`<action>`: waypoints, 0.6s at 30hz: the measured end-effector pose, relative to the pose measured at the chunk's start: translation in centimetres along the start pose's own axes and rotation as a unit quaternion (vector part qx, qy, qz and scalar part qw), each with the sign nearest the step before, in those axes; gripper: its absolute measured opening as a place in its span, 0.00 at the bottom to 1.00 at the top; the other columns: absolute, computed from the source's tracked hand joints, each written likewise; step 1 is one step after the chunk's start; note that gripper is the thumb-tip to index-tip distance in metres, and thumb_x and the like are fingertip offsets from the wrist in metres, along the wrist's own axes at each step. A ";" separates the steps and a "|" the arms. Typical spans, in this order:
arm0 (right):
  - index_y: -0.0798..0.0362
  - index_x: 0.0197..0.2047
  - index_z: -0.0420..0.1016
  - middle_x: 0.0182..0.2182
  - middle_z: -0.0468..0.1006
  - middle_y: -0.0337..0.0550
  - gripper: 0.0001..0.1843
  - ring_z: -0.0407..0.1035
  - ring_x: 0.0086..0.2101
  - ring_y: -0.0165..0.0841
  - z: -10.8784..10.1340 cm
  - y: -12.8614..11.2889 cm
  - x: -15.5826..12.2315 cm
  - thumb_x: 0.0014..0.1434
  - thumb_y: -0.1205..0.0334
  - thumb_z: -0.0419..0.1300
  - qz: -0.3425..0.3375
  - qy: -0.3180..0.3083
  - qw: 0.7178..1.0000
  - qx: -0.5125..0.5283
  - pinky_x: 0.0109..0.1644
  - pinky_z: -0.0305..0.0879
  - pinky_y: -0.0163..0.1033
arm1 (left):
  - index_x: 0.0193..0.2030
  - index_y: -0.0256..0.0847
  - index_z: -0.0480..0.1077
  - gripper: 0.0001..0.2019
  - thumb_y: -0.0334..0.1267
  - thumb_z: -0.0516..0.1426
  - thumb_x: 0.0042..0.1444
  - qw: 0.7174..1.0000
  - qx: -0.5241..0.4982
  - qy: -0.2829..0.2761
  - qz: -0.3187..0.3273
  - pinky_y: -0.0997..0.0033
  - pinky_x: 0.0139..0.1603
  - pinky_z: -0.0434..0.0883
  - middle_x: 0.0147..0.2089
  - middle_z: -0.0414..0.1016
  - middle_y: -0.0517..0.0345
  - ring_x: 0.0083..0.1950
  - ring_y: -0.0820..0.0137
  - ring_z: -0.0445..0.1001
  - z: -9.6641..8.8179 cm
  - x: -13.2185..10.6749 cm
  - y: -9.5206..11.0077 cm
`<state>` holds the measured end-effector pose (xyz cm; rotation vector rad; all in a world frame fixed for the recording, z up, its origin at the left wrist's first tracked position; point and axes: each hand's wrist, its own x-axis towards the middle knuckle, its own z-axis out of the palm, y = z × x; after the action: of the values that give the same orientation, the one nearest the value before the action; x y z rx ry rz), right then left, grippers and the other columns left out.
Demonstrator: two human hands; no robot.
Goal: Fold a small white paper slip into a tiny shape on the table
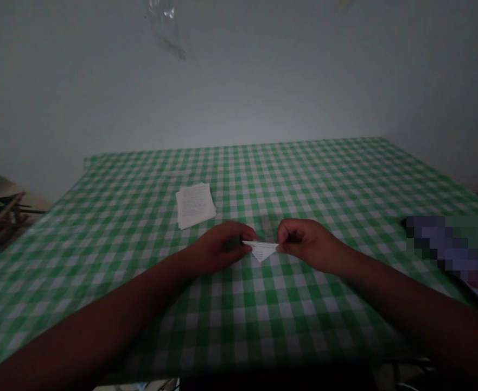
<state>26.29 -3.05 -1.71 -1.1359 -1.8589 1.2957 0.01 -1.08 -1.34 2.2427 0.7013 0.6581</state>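
A small piece of printed paper (262, 251), folded with a straight upper edge and a point facing me, is held just over the checked tablecloth. My left hand (220, 247) pinches its left end between thumb and fingers. At the right end, the thumb and curled fingers of my right hand (307, 243) grip the corner. Beyond my left hand lies a stack of printed paper sheets (197, 205), which neither hand touches.
A green and white checked tablecloth (304, 179) covers the table up to a pale wall (263, 70). On the right lies a dark-edged device with a blurred screen (450, 250). Clear plastic (165, 27) hangs on the wall.
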 end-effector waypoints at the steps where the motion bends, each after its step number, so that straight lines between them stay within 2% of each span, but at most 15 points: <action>1: 0.51 0.28 0.70 0.24 0.69 0.33 0.06 0.64 0.27 0.27 0.0 0.0 0.0 0.55 0.67 0.63 0.000 0.001 1.000 -0.001 0.30 0.59 0.34 | 0.49 0.39 0.71 0.10 0.39 0.56 0.64 1.000 -0.007 0.004 -0.010 0.64 0.51 0.72 0.46 0.77 0.52 0.47 0.67 0.75 0.0 0.0 0.0; 8: 0.51 0.30 0.70 0.26 0.70 0.33 0.05 0.65 0.28 0.28 0.2 -0.5 -0.1 0.57 0.67 0.62 -0.007 -0.002 1.000 -0.001 0.32 0.60 0.35 | 0.45 0.39 0.71 0.07 0.39 0.54 0.65 0.999 -0.015 0.017 -0.044 0.69 0.43 0.72 0.39 0.75 0.57 0.40 0.71 0.74 0.1 0.3 0.1; 15: 0.51 0.32 0.69 0.28 0.71 0.35 0.05 0.65 0.29 0.28 0.2 -0.5 -0.2 0.60 0.68 0.57 -0.053 0.005 0.999 -0.008 0.32 0.59 0.35 | 0.42 0.39 0.68 0.07 0.37 0.52 0.66 0.999 0.007 0.008 -0.046 0.71 0.39 0.69 0.36 0.73 0.58 0.37 0.71 0.71 0.3 0.4 1.3; 18: 0.50 0.33 0.69 0.28 0.71 0.35 0.04 0.64 0.29 0.29 0.2 -0.4 -0.2 0.61 0.67 0.57 -0.050 0.006 0.999 -0.019 0.32 0.59 0.35 | 0.41 0.39 0.68 0.07 0.37 0.50 0.66 0.999 0.019 0.002 -0.044 0.71 0.39 0.69 0.36 0.73 0.58 0.37 0.71 0.71 0.3 0.5 1.5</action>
<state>26.06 -3.35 -1.43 -1.0543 -1.9131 1.1995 0.98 -1.80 -0.34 2.2325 0.8153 0.6114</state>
